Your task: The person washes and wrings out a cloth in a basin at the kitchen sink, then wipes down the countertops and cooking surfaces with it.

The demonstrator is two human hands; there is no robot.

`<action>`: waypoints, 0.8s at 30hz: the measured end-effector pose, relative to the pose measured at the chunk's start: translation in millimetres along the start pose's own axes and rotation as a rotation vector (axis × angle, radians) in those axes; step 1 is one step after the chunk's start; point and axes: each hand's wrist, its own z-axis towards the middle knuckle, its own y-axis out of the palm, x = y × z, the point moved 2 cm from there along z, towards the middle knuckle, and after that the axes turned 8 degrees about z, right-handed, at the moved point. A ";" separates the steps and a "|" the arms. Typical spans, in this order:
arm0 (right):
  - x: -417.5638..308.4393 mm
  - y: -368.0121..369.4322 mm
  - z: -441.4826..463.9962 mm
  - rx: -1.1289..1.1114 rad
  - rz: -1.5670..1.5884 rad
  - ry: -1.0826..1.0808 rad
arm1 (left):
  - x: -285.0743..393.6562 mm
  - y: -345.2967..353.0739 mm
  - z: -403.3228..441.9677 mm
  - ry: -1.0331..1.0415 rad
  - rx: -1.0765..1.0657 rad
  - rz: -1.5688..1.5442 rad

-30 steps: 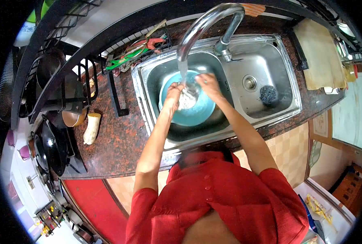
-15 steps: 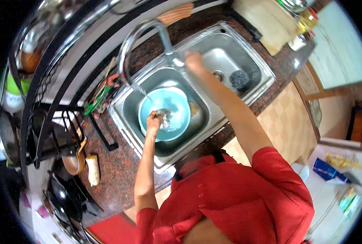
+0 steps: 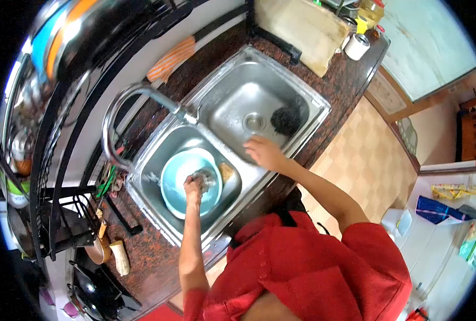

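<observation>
My left hand (image 3: 193, 185) is closed on a small greyish, shiny thing (image 3: 207, 181) whose kind I cannot make out. It is inside a light blue basin (image 3: 177, 175), which stands in the left bowl of the steel double sink (image 3: 232, 184). My right hand (image 3: 265, 153), holding nothing, hovers over the near side of the right sink bowl with its fingers loosely bent and apart. A dark scrubbing pad (image 3: 286, 121) lies in that bowl near the drain. Above the left bowl arches the chrome tap (image 3: 121, 99). A yellowish sponge (image 3: 226, 172) sits beside the basin.
An orange-striped cloth (image 3: 172, 59) lies behind the tap. A cutting board (image 3: 304, 32) and a white jar (image 3: 357, 47) stand at the far right. On the left counter are a peeled pale length of vegetable or fruit (image 3: 120, 258), a pan (image 3: 99, 250) and a black rack (image 3: 69, 224).
My right hand has left the tap and drawn back toward me over the right bowl. The water stream at the spout no longer shows. My left hand stays in the basin; the view has shifted.
</observation>
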 end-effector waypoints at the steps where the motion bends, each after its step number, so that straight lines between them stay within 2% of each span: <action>1: 12.2 -32.0 -5.6 0.044 -0.024 0.106 | -0.8 4.8 6.0 0.022 0.022 -0.026; 3: 51.5 -93.1 -23.9 0.268 0.133 0.206 | 7.2 19.4 2.0 -0.033 0.020 -0.038; 5: 88.3 -156.7 -35.4 0.447 0.221 0.453 | 12.6 34.2 -3.3 -0.044 0.082 -0.127; 7: 147.6 -218.1 -44.0 0.563 0.308 0.540 | -18.1 32.3 11.8 -0.007 0.197 -0.166; 9: 187.2 -281.7 -22.0 0.632 0.184 0.410 | -21.9 44.3 10.6 0.007 0.306 -0.279; 11: 210.1 -329.2 25.0 0.676 0.431 0.375 | -12.6 60.4 -0.3 -0.072 0.414 -0.325; 13: 245.5 -360.1 80.0 0.627 0.700 0.513 | -15.3 75.2 -4.9 -0.077 0.452 -0.349; 15: 282.1 -373.3 136.8 0.699 0.730 0.395 | -19.7 85.5 -6.4 -0.070 0.495 -0.384; 17: 306.1 -382.3 190.3 0.732 0.876 0.464 | -25.9 92.4 -12.7 -0.022 0.506 -0.426; 18: 314.5 -387.3 212.2 0.722 0.752 0.491 | -23.8 97.0 -20.5 -0.036 0.565 -0.280; 21: 319.4 -392.5 248.2 0.664 0.458 0.545 | -20.0 110.2 -40.6 -0.128 0.652 -0.383; 22: 333.3 -394.8 257.9 0.616 0.238 0.606 | -28.3 107.3 -40.7 -0.056 0.603 -0.329; 23: 346.6 -396.3 265.9 0.565 0.016 0.659 | -39.2 106.0 -41.7 -0.061 0.616 -0.335; 24: 345.8 -395.9 269.4 0.598 -0.069 0.691 | -39.3 109.7 -48.4 -0.126 0.642 -0.368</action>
